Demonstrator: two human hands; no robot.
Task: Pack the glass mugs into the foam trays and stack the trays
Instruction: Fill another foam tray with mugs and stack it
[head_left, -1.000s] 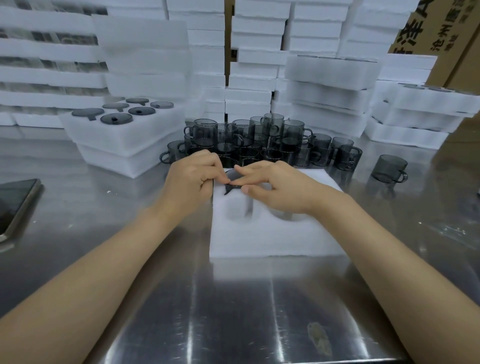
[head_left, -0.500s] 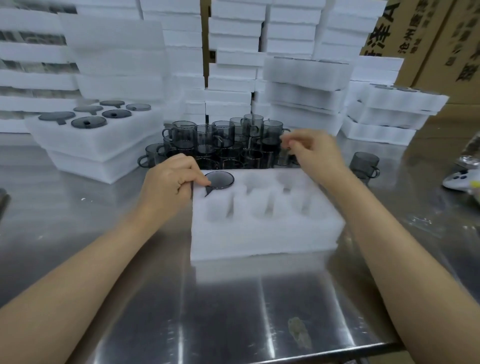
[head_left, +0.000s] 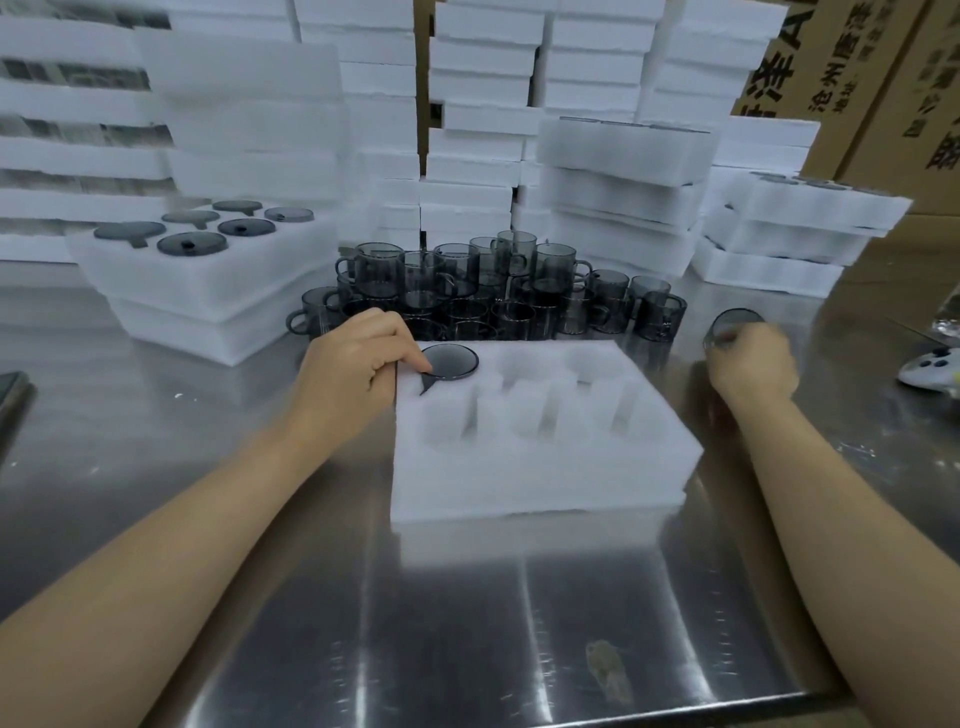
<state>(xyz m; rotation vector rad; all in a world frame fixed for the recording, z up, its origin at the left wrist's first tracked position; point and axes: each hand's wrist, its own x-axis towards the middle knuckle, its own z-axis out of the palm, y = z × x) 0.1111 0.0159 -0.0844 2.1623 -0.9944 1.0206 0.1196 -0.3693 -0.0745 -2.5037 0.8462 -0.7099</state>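
At the far left edge of the frame a dark phone (head_left: 10, 400) lies on the steel counter (head_left: 467, 623). Right of it stand stacked filled trays (head_left: 208, 291), and behind the work, at centre, the loose mugs (head_left: 467, 291) crowd together.

The left grip (head_left: 348, 374) is clenched over the upper left corner of the foam tray (head_left: 545, 467), with its forefinger laid on the rim of the seated mug (head_left: 451, 362) by the handle slot. Whether the thumb pinches the foam from below is hidden. That mug fills the upper left pocket; the other five pockets look empty.

At the right of the frame, well apart from the tray, the right grip (head_left: 753, 364) is closed round a second mug (head_left: 735, 325), whose rim shows above the knuckles. A white controller (head_left: 930, 364) lies at the right edge.

The step in hand looks like carrying this mug to a free pocket. To do it well, the handle should be turned to line up with the pocket's slot before lowering, and the mug should go straight down, not tilted, so the foam does not tear. The left grip should pin the light tray while the mug is pressed flush.
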